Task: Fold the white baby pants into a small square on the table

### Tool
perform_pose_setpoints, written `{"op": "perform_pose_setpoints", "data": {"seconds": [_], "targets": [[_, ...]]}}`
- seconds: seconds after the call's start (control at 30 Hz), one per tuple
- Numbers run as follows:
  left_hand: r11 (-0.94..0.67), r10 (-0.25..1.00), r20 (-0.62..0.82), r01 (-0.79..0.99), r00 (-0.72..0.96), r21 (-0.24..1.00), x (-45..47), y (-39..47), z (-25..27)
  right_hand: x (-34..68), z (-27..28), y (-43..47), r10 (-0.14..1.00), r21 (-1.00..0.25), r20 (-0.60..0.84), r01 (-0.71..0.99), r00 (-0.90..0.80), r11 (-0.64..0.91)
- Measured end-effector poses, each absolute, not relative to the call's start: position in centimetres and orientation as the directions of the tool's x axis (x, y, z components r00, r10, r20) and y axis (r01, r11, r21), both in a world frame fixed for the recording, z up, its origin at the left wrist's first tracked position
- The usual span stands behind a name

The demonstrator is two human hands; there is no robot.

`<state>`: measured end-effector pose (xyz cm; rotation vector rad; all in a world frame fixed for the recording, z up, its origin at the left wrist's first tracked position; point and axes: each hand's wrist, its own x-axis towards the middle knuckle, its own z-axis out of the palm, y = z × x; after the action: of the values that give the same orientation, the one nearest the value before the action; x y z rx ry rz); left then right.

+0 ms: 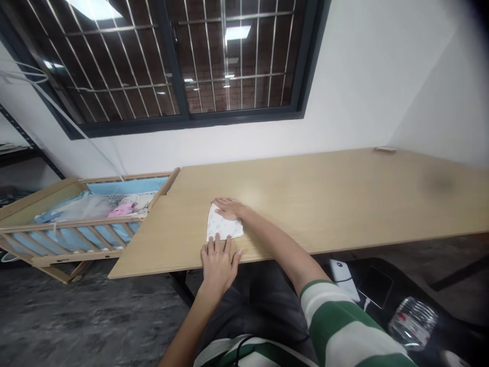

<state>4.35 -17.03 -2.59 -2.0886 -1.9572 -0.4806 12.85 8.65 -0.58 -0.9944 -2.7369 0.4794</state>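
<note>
A small white cloth (pixel 223 228) with faint spots lies flat on the light wooden table (pixel 324 204). Across its far edge rests my right hand (pixel 228 208), palm down with fingers stretched out to the left. My left hand (pixel 219 260) is at the table's front edge, its spread fingertips touching the cloth's near edge. Neither hand is closed around anything. What lies under the right palm is hidden.
A wooden crib (pixel 76 224) with blue lining and bedding adjoins the table's left end. A small flat object (pixel 385 150) lies at the back right. Beside me on a dark surface are a white power bank or phone (pixel 344 279), a dark phone (pixel 377 287) and a plastic bottle (pixel 413 322).
</note>
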Motion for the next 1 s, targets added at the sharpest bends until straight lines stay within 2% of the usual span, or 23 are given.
{"op": "perform_pose_setpoints", "data": {"seconds": [0.17,0.33,0.43,0.53,0.6,0.77,1.0], "targets": [[-0.097,0.912,0.406,0.994,0.067,0.055,4.3,-17.3,-2.5,12.8,-0.2,7.8,0.662,-0.364,0.086,0.595,-0.745,0.717],[-0.152,0.891,0.438,0.988,0.122,0.034,3.3,-16.8,-2.9,14.6,0.9,4.1,0.641,-0.314,0.312,0.560,-0.701,0.766],[-0.215,0.906,0.395,0.969,0.150,0.125,0.9,-15.4,-2.4,16.6,1.8,0.7,0.632,-0.311,0.391,0.550,-0.670,0.775],[-0.304,0.919,0.338,0.912,0.204,0.276,-2.3,-13.4,-1.7,18.9,2.3,-2.8,0.618,-0.342,0.337,0.519,-0.711,0.783],[-0.346,0.915,0.328,0.877,0.237,0.332,-4.0,-12.3,-1.3,20.2,2.4,-4.8,0.612,-0.362,0.277,0.509,-0.741,0.781],[-0.363,0.905,0.358,0.858,0.231,0.363,-5.2,-11.5,-1.1,22.0,2.5,-8.5,0.634,-0.376,0.237,0.532,-0.736,0.759],[-0.395,0.898,0.377,0.795,0.228,0.459,-5.0,-14.8,-1.0,22.9,3.1,-12.5,0.634,-0.360,0.218,0.543,-0.742,0.759]]}}
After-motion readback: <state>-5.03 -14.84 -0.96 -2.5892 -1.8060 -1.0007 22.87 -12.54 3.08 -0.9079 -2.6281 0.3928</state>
